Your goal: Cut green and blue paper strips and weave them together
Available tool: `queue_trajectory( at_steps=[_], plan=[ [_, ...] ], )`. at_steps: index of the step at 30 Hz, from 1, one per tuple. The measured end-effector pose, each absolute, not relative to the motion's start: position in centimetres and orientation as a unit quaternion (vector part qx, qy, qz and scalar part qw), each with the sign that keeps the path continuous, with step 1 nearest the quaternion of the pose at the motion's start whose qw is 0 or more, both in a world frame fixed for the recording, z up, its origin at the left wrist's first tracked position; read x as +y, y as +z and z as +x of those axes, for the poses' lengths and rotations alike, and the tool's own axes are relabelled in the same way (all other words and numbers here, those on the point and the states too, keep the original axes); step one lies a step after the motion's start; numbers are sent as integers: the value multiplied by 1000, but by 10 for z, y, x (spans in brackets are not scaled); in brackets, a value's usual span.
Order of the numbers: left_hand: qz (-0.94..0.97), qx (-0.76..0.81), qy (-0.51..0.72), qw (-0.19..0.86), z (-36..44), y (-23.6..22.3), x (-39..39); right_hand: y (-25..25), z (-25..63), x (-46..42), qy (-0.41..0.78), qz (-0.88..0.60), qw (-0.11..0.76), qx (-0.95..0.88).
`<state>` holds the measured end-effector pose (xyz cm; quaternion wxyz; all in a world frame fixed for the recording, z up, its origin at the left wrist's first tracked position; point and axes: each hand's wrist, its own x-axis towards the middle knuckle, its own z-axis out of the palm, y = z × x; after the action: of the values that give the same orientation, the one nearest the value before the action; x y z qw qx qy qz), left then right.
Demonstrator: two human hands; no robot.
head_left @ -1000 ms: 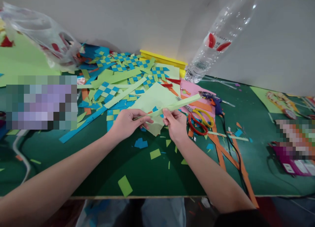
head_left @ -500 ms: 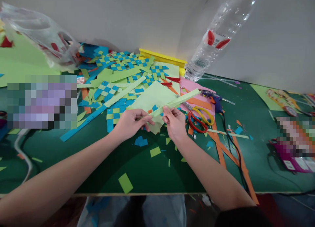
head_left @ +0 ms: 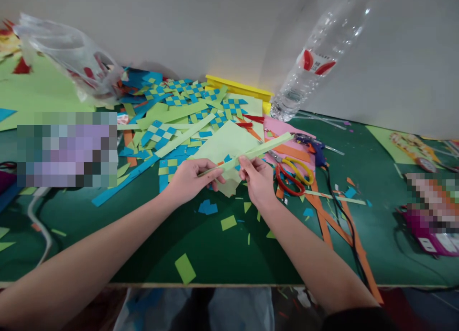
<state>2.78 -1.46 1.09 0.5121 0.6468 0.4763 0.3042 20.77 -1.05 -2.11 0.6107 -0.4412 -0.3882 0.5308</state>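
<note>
A pale green paper strip [head_left: 267, 146] runs between my hands, slanting up to the right. My left hand [head_left: 196, 178] pinches its lower left end between thumb and fingers. Further along, my right hand [head_left: 256, 175] is closed on the strip, and the free end sticks out past it. Under and behind the strip lies a pale green paper sheet [head_left: 229, 137]. Scissors with red and yellow handles [head_left: 292, 180] rest just right of my right hand. Beyond my left hand is a heap of woven blue and green paper pieces [head_left: 158, 134].
A clear plastic bottle [head_left: 319, 63] leans at the back wall beside a yellow paper strip [head_left: 240, 88]. A plastic bag [head_left: 71, 58] sits at back left. Orange strips [head_left: 330, 221] and a black cable [head_left: 346, 216] lie on the right. Paper scraps [head_left: 228, 223] dot the green table [head_left: 143, 254].
The view has shifted slightly, so things sit a little lower and to the right. Both hands keep their hold on the strip in nearly the same pose.
</note>
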Motion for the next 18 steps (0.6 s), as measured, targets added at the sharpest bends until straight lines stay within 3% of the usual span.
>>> queue_trajectory(
  at_steps=[18],
  plan=[
    [668, 497, 293, 470, 20, 11, -9, -18, 215, -1, 549, -433, 642, -313]
  ],
)
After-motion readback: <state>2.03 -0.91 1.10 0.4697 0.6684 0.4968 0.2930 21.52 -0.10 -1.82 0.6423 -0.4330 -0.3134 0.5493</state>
